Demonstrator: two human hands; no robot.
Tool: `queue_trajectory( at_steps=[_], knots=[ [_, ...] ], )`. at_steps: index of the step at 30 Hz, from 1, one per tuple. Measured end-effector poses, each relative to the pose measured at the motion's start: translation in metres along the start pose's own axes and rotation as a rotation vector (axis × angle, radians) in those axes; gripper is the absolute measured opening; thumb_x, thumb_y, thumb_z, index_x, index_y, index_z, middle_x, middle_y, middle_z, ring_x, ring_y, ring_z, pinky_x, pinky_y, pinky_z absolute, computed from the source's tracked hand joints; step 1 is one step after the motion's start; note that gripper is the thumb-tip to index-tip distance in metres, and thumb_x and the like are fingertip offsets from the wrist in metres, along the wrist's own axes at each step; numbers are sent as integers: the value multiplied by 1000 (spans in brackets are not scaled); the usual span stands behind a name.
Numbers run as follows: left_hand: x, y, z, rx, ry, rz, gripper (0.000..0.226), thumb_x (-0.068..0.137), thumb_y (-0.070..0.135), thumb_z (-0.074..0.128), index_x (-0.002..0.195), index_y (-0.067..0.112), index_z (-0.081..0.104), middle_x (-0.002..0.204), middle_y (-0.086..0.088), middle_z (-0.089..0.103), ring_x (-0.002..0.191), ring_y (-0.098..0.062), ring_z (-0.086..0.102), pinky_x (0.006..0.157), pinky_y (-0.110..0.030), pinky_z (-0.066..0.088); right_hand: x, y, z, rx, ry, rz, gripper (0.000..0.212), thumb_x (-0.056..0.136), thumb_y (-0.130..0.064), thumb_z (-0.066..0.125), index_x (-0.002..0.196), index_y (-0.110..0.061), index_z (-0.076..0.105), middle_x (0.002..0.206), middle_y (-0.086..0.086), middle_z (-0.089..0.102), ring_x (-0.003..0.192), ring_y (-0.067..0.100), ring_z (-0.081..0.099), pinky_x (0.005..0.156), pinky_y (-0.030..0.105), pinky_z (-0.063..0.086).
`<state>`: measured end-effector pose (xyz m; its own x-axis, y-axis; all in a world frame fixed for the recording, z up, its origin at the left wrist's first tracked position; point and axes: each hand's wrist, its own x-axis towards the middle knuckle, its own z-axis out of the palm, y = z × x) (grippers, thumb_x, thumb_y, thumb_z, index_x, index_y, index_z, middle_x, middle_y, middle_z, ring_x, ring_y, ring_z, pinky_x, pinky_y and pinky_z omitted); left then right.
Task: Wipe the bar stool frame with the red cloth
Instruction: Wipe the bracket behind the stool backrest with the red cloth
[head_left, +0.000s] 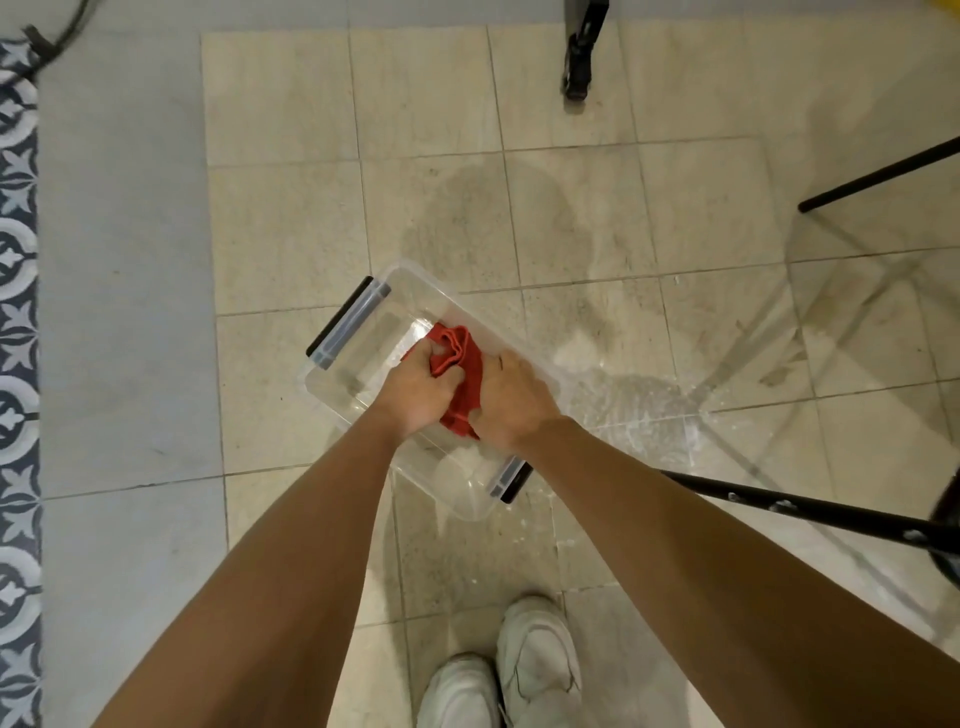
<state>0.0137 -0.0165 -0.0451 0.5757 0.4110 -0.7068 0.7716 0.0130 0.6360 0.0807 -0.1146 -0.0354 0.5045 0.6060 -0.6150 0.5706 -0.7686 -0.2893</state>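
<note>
**Red cloth bunched in both hands over a clear tub**

The red cloth (457, 364) is held bunched between both hands, over the middle of a clear plastic tub (363, 332) set on the tiled floor (291, 218). It is gripped on its left side by the curled fingers of the left hand (415, 395), and on its right side by the clenched right hand (511, 402). The black bar stool frame (810, 512) is seen apart to the right, one leg slanting in near the right forearm. White shoes (540, 660) are seen at the near edge, and a patterned rug (18, 364) along the left edge.
</note>
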Motion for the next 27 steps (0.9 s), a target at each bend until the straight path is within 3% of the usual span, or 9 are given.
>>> queue_trajectory(
  at_steps=[2,5,7,9,11,13,18,24,27],
  knots=[
    [-12,9,-6,-33,-7,15,12,92,15,48,104,19,46,88,3,56,84,-14,55,74,-25,44,-7,-1,-10,115,10,43,51,84,-21,58,131,-10,39,126,11,43,114,27,45,97,37,42],
    [-37,27,-17,-89,-22,37,10,95,12,45,103,17,45,82,4,55,74,-9,53,59,-16,41,-23,-4,-28,530,10,214,51,81,-16,59,130,-12,45,121,11,48,107,28,53,93,38,47],
    [-56,38,-25,-177,-29,20,16,95,12,44,110,17,45,90,-1,59,79,-11,57,66,-17,47,-37,-6,-40,818,19,339,45,81,-18,58,125,-11,51,116,10,57,101,26,58,85,34,50],
    [-78,51,-31,-293,-42,-17,22,96,14,45,118,18,44,106,-7,60,94,-19,61,85,-32,52,-54,-8,-52,1035,10,475,41,85,-28,55,120,-8,56,109,9,63,94,24,60,76,32,49],
    [-95,62,-32,-395,-54,-19,25,96,15,45,121,19,42,113,-8,59,103,-23,61,91,-41,52,-69,-12,-60,1269,-33,626,48,87,-42,53,120,-6,56,109,11,64,96,25,61,81,36,51],
    [-122,81,-33,-451,-77,3,28,96,12,46,123,19,42,113,-8,59,100,-22,62,84,-37,55,-96,-16,-76,1500,-72,697,51,88,-50,52,118,-9,53,115,15,62,102,30,61,92,45,49],
    [-193,138,-40,-386,-225,107,31,90,2,48,114,19,58,109,-15,66,102,-32,62,94,-51,49,-164,-22,-133,1901,3,618,47,86,-52,56,115,-16,53,115,19,62,99,37,63,76,50,55],
    [-268,203,-48,-197,-391,308,25,91,7,53,108,22,63,110,-13,68,104,-29,63,97,-43,49,-247,-31,-199,1951,118,506,46,82,-53,59,109,-16,59,106,18,65,96,34,64,79,47,54],
    [-310,225,-45,-110,-387,436,26,87,11,61,111,22,63,103,-8,69,98,-24,65,84,-33,54,-296,-37,-227,1972,152,423,32,83,-44,56,93,-13,62,89,15,65,85,32,63,85,46,52]
  ],
)
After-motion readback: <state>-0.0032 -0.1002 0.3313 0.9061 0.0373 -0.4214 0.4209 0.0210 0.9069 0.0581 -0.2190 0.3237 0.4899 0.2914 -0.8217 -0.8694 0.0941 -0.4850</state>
